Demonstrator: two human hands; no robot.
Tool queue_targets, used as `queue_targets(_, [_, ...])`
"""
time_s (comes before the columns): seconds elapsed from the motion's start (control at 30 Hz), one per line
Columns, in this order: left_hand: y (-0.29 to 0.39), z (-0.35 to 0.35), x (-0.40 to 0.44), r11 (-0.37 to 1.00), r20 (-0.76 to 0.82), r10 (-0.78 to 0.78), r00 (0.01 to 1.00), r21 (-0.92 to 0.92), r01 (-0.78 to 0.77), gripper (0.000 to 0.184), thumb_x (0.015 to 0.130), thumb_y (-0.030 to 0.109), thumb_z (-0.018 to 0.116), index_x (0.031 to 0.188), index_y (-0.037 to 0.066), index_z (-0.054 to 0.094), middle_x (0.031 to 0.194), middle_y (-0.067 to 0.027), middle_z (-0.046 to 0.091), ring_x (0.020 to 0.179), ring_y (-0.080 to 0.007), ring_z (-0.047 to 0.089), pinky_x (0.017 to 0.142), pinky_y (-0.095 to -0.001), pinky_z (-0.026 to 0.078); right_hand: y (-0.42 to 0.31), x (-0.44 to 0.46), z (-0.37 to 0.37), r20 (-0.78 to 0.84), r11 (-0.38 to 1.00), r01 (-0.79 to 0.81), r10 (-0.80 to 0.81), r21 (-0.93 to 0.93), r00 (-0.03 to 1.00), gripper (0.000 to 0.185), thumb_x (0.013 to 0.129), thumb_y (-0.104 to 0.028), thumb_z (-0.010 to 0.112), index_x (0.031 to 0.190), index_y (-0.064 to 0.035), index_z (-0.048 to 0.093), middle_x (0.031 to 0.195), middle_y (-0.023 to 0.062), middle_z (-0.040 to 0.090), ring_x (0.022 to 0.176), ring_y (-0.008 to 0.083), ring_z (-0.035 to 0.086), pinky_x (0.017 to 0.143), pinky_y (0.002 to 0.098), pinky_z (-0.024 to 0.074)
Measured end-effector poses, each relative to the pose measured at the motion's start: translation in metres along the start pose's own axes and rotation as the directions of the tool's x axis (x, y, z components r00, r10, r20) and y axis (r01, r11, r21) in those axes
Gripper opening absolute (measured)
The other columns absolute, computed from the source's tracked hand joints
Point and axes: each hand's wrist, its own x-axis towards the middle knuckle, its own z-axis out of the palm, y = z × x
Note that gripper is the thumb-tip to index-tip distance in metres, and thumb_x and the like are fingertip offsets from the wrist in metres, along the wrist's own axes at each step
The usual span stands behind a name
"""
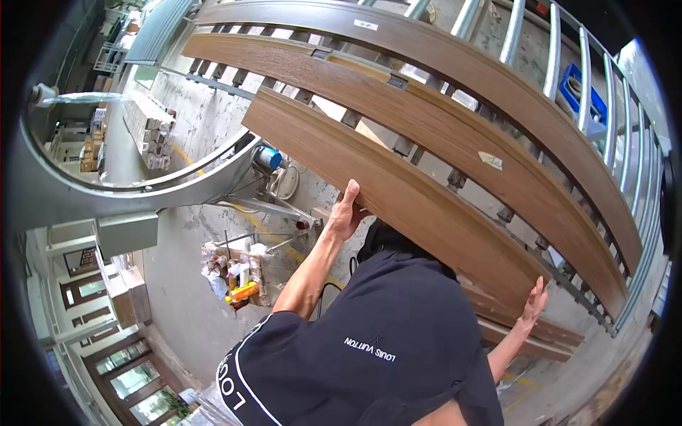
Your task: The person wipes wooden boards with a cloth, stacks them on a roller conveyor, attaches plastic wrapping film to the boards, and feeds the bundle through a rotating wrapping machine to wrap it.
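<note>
A long brown wood-grain board [398, 195] lies slanted before me, across the near side of a roller rack. My left hand [345, 213] grips its near edge, left of its middle, with the thumb up along the edge and the other fingers hidden underneath. At the board's right end is my right hand [534, 304], its fingers against the end and corner. Beyond lie two more boards: a middle board [426, 113] with metal-lined cutouts in its edge and a torn pale label, and a far board [455, 46] with a small white sticker.
Metal rollers [511, 35] run along the far side. A blue bin [582, 92] sits behind them. At left stands a large grey ring-shaped machine frame [85, 188]. A cart [238, 273] holds bottles and an orange item. More boards [526, 337] lie low at right.
</note>
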Motion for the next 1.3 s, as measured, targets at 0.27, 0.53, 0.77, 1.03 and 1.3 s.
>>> queue_targets(0.27, [0.015,-0.003,0.026,0.996,-0.062,-0.073,0.995,-0.059,0.069,0.071,0.081,0.059,0.058,0.131,0.011,0.042,0.122,-0.0047,0.053,0.108,-0.0209,0.051,0.088,-0.0395,0.044,-0.074,-0.016,0.032,-0.028,0.905,-0.379,0.391,0.195,0.920,0.038,0.087,-0.050,0.058,0.082,-0.0128,0.049,0.069,-0.0097,0.033,0.060,0.0034,0.030,0.054,0.0215,0.0249])
queue_targets(0.53, [0.028,0.002,0.025,0.987,-0.069,-0.130,0.989,-0.100,0.122,0.064,0.081,0.058,0.060,0.125,0.013,0.049,0.115,-0.0009,0.058,0.105,-0.0172,0.054,0.086,-0.0346,0.045,-0.024,-0.068,0.046,-0.208,0.898,-0.245,0.335,0.364,0.919,0.080,0.076,-0.066,0.059,0.127,-0.0066,0.041,0.121,0.0016,0.045,0.115,0.0157,0.039,0.099,0.0347,0.0315])
queue_targets(0.77, [0.037,0.008,0.025,0.987,-0.132,-0.135,0.982,0.068,0.145,0.063,0.085,0.058,0.053,0.124,0.008,0.047,0.111,-0.0058,0.059,0.098,-0.0189,0.059,0.081,-0.0339,0.050,-0.001,-0.067,0.044,-0.056,0.702,-0.314,0.449,0.639,0.892,0.086,0.079,-0.065,0.056,0.141,-0.0132,0.028,0.143,0.0043,0.032,0.130,0.0235,0.031,0.107,0.0457,0.0254])
queue_targets(1.03, [0.053,0.015,0.026,0.855,-0.072,-0.150,0.986,0.491,0.166,0.066,0.091,0.057,0.040,0.103,-0.005,0.058,0.083,-0.0142,0.066,0.067,-0.0204,0.065,0.057,-0.0302,0.053,-0.008,-0.076,0.082,-0.217,0.763,-0.157,0.365,0.627,0.905,0.073,0.088,-0.056,0.050,0.140,-0.0087,0.030,0.140,0.0042,0.038,0.128,0.0221,0.037,0.107,0.0409,0.0302])
queue_targets(1.3, [0.065,0.017,0.032,0.687,-0.203,-0.209,0.957,0.666,0.292,0.072,0.089,0.063,0.036,0.082,-0.005,0.061,0.063,-0.0126,0.062,0.050,-0.0181,0.059,0.047,-0.0268,0.046,-0.059,-0.057,0.116,-0.074,0.536,-0.263,0.525,0.802,0.848,0.075,0.092,-0.058,0.038,0.140,-0.0025,0.025,0.141,0.0086,0.033,0.127,0.0223,0.036,0.105,0.0376,0.0333])
